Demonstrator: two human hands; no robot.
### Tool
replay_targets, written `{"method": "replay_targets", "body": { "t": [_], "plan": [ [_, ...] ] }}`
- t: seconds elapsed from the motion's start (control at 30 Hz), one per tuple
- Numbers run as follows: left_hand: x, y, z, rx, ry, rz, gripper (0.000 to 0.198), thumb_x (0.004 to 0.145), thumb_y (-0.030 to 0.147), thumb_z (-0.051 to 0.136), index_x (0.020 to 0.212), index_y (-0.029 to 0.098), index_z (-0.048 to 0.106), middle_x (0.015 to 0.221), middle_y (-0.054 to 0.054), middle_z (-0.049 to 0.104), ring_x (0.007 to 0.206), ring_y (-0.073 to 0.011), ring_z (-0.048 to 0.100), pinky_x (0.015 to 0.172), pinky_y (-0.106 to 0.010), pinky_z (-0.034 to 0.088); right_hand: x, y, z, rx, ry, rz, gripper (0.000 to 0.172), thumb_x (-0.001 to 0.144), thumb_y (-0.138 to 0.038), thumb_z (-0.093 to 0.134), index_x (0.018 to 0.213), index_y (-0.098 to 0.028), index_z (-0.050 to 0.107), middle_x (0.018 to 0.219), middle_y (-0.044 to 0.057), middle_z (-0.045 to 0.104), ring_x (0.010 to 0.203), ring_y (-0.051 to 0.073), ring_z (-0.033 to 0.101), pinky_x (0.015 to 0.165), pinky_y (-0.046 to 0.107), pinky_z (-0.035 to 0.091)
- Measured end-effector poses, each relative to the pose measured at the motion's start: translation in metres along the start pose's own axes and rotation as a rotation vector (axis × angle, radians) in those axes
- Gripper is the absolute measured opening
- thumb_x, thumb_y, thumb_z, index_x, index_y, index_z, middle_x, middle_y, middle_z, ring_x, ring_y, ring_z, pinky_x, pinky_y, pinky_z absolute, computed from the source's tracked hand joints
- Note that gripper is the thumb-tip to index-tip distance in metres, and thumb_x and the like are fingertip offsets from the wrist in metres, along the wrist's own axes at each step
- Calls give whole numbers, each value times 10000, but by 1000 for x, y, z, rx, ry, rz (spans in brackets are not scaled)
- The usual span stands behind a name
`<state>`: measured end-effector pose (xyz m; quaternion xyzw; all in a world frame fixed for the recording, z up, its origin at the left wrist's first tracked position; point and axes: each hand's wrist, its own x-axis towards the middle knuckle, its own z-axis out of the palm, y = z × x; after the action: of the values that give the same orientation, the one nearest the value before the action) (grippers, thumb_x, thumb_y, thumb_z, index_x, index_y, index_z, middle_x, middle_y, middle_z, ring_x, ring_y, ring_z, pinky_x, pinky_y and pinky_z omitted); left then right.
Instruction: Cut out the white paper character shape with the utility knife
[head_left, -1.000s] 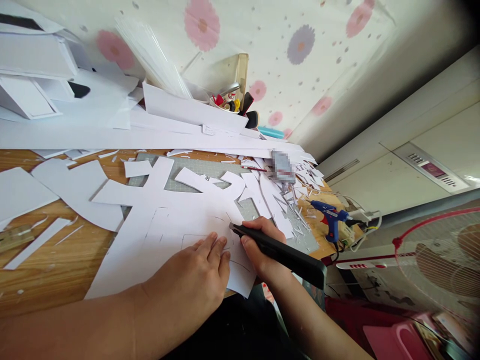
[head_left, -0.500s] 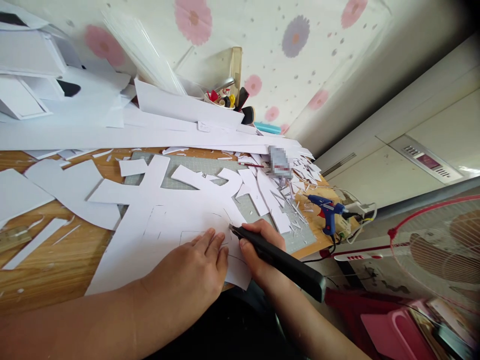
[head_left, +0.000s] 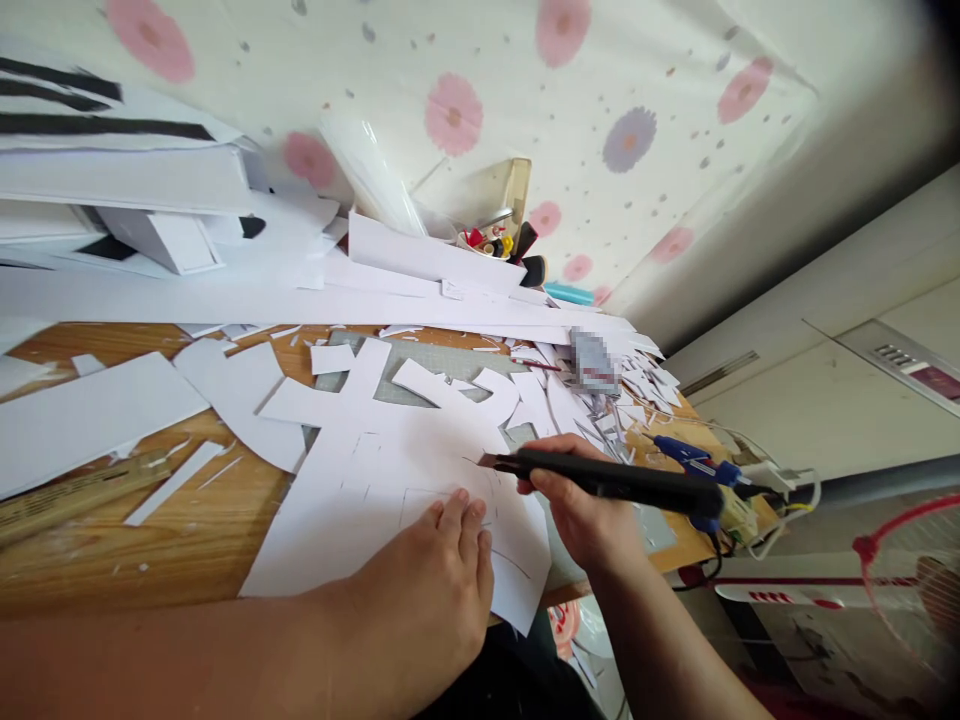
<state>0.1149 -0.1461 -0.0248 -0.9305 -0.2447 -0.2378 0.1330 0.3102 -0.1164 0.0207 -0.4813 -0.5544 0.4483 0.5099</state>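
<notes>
The white paper sheet (head_left: 375, 480), marked with faint pencil lines, lies flat in front of the person, partly on a grey-green cutting mat (head_left: 439, 357) and partly on the wooden table (head_left: 135, 545). Its near corner hangs over the table edge.

A black utility knife (head_left: 645, 482) sits over the sheet's right side. Its long axis runs almost level across the view, with the blade end pointing left toward the middle of the sheet and the tail reaching out past the table's right edge. Whether the tip touches the paper cannot be told.

The right hand (head_left: 585, 515) is closed around the forward part of the handle, thumb on top and wrist coming in from the lower right. The left hand (head_left: 431, 595) lies spread flat, palm down on the sheet, with its fingers together and pointing away from the body. Its fingertips are just to the left of the blade tip and nearer the person, close to it but apart. Both hands are on the sheet, the left one more central.

White offcuts (head_left: 634, 375) are heaped on the far right of the mat. A blue glue gun (head_left: 690, 455) lies just behind the knife's tail, and a cup of tools (head_left: 491, 240) stands by the flowered wall. A red fan (head_left: 911, 560) is off to the right.
</notes>
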Motion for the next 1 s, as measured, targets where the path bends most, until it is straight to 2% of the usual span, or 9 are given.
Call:
{"method": "replay_targets", "body": {
  "t": [0.13, 0.23, 0.33, 0.47, 0.67, 1.0],
  "plan": [
    [6, -7, -12, 16, -28, 53, 359, 794, 296, 684, 1029, 31, 742, 1107, -278, 690, 1024, -408, 687, 824, -474, 556, 46, -9, 34, -116, -271, -82, 168, 757, -283, 787, 918, -248, 754, 912, 21, 746, 798, 179, 687, 763, 330, 571],
    [7, -8, -14, 15, -27, 47, 341, 794, 291, 682, 1026, 49, 747, 1096, -264, 698, 1003, -399, 697, 816, -472, 556, 69, -5, 57, -77, -371, -103, 166, 740, -306, 797, 888, -245, 755, 832, 3, 739, 767, 171, 678, 744, 313, 565],
    [6, -6, -11, -3, -26, 49, 354, 801, 292, 668, 1022, 26, 740, 1091, -286, 689, 1005, -415, 692, 823, -489, 548, 77, 9, 67, -9, -375, -63, 194, 740, -366, 796, 876, -236, 749, 779, 5, 734, 717, 169, 675, 707, 314, 569],
    [5, -5, -9, 4, -38, 87, 367, 806, 279, 655, 1033, -2, 720, 1088, -307, 681, 1005, -428, 687, 808, -508, 541, 76, 22, 66, -14, -347, -31, 224, 742, -412, 794, 880, -243, 744, 854, 22, 764, 754, 189, 704, 724, 342, 587],
    [5, -5, -11, 8, -59, 74, 358, 836, 288, 632, 1042, 7, 712, 1092, -293, 687, 1017, -420, 684, 819, -510, 531, 76, 15, 65, -151, -379, -106, 186, 770, -381, 773, 901, -248, 757, 901, 28, 769, 825, 206, 710, 775, 354, 584],
    [5, -5, -9, 1, -18, 39, 330, 796, 254, 662, 1010, 13, 731, 1074, -284, 695, 1001, -416, 694, 809, -490, 554, 76, 14, 66, -167, -388, -96, 135, 760, -289, 748, 888, -246, 747, 886, 15, 770, 805, 193, 704, 754, 337, 579]
  ]
}}
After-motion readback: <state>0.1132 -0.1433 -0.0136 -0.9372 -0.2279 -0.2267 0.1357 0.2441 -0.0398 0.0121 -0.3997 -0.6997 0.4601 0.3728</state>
